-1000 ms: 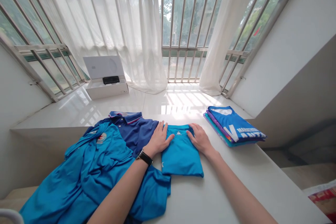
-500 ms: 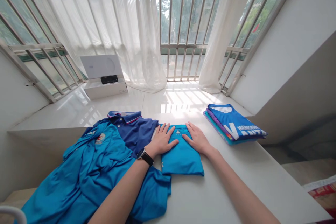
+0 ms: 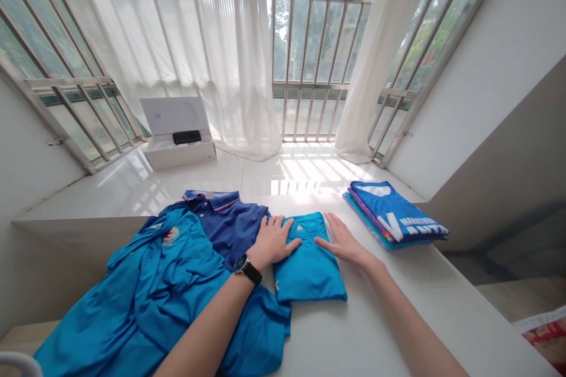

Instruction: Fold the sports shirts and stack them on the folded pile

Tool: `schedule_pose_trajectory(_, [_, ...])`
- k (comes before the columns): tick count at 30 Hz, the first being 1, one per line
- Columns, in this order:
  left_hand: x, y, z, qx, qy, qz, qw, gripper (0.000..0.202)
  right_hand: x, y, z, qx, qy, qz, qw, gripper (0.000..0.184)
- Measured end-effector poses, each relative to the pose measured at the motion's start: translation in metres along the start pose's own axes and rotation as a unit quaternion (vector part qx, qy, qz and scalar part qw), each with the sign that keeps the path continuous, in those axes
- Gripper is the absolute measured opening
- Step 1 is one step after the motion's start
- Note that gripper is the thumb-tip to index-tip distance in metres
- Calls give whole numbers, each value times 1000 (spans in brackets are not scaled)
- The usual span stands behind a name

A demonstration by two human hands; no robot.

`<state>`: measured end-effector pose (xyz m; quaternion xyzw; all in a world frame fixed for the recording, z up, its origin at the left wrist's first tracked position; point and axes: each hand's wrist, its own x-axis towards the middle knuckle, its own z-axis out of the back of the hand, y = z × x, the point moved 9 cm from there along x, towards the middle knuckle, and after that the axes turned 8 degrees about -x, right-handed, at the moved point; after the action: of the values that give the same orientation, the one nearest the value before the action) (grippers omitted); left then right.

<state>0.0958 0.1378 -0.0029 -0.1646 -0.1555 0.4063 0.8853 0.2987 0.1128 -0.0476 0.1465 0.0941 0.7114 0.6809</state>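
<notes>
A folded bright blue shirt lies on the white table in front of me. My left hand, with a black watch at the wrist, rests flat on the shirt's upper left corner, fingers spread. My right hand lies open at the shirt's upper right edge, fingers stretched out and touching the cloth. Neither hand grips anything.
A heap of unfolded blue polo shirts covers the table's left side, a darker navy one on the far part. A stack of folded shirts sits at the right. A white open box stands on the window ledge behind.
My right hand has slid from the top of the folded shirt out to its right edge. The left hand stays near the upper left corner. The camera tilted slightly.
</notes>
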Motion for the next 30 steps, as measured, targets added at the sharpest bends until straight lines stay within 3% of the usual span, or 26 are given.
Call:
schedule_pose_trajectory(5, [-1,-8,10,32,-3,26,999,58,-12,4,14,-35,6,2,999,100])
schedule_pose_trajectory(11, [3,-14,16,53,10,38,998,51,-14,22,31,-15,17,12,1000,57])
schedule_pose_trajectory(14, [5,-13,14,36,3,34,999,53,-14,29,30,18,45,16,999,49])
schedule_pose_trajectory(22, [1,-16,9,6,13,37,999,60,-11,37,24,39,50,29,998,45])
schedule_pose_trajectory(27, [-4,-16,7,-10,65,60,996,60,-12,27,30,-10,23,-30,999,47])
schedule_pose_trajectory(30, [-3,-15,6,-4,83,68,994,58,-30,21,40,-28,7,-63,998,50])
